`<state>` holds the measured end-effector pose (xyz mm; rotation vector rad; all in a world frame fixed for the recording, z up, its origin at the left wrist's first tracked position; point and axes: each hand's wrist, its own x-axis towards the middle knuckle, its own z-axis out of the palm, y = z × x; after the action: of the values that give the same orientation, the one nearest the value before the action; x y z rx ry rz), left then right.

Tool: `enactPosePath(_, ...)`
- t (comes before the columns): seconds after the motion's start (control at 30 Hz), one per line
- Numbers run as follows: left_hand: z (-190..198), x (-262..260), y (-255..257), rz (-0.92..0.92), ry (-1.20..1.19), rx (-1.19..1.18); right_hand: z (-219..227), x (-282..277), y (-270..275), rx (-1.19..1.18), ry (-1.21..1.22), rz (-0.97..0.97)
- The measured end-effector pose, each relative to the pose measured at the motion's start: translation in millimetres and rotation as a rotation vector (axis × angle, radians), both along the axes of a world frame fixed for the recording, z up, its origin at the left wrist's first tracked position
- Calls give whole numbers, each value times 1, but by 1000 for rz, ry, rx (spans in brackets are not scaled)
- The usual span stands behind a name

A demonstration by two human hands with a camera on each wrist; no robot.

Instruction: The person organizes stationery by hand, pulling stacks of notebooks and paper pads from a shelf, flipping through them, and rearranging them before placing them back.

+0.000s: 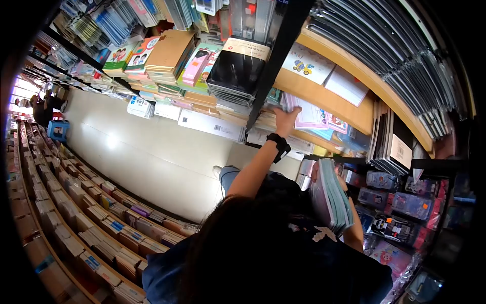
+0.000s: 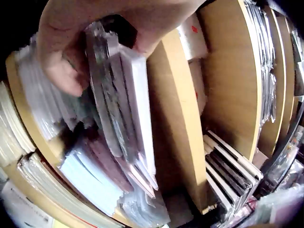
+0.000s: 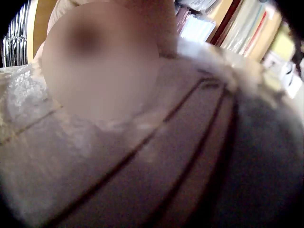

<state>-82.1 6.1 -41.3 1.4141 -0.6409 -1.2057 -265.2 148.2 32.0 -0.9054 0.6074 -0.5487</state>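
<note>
The left hand [image 2: 95,42] is pinching a few wrapped notebooks [image 2: 126,109] between thumb and fingers, tilting them away from the stack on the wooden shelf [image 2: 175,118], seemingly to separate them. The right hand [image 1: 315,175], largely hidden, is apparently gripping a thick pile of notebooks [image 1: 330,195] against the body, likely freeing the other arm to reach.

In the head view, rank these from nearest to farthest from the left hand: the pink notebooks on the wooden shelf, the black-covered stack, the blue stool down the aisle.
1. Pink notebooks: touching the left hand, on the wooden shelf.
2. Black-covered stack: up and left, past the dark shelf post.
3. Blue stool: far left, down the aisle.
</note>
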Motion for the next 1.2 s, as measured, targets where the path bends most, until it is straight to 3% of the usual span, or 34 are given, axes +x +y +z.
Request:
enactPosePath(0.07, -8, 6, -6, -50, 112, 6, 8, 4, 2, 21, 38, -11)
enactPosePath(0.2, -10, 16, -18, -51, -3, 36, 26, 10, 8, 82, 134, -57)
enactPosePath(0.27, -13, 24, -23, -205, 113, 14, 31, 9, 10, 123, 182, -108)
enactPosePath(0.33, 0, 24, -17, -166, 100, 44, 18, -1, 14, 233, 265, -220)
enactPosePath(0.4, 17, 33, -3, -204, 306, 2, -24, -31, 17, 334, 351, -323)
enactPosePath(0.47, 35, 52, 21, -413, 341, 83, -51, -47, 14, 287, 470, -278)
enactPosePath(0.5, 33, 58, 31, -443, 327, 12, -56, -48, 13, 267, 468, -272)
enactPosePath(0.53, -17, 64, 33, -537, 228, 199, -57, -48, 11, 251, 432, -281)
enactPosePath(0.63, 0, 75, 37, -669, 286, 156, -58, -45, 8, 236, 371, -290)
enactPosePath(0.7, 11, 79, 37, -687, 280, 359, -59, -46, 9, 233, 341, -294)
enactPosePath(0.83, -12, 65, 29, -695, 180, 212, -64, -45, 5, 221, 268, -308)
enactPosePath(0.9, -17, 58, 37, -729, -223, -3, -65, -42, -1, 216, 236, -305)
enactPosePath(1.0, -4, 51, 47, -636, -115, -91, -68, -40, -6, 208, 177, -306)
enactPosePath(1.03, 19, 51, 55, -566, 56, -7, -70, -40, -7, 204, 150, -308)
enactPosePath(1.2, 44, 67, 75, -557, -23, -77, -72, -42, -17, 188, 61, -324)
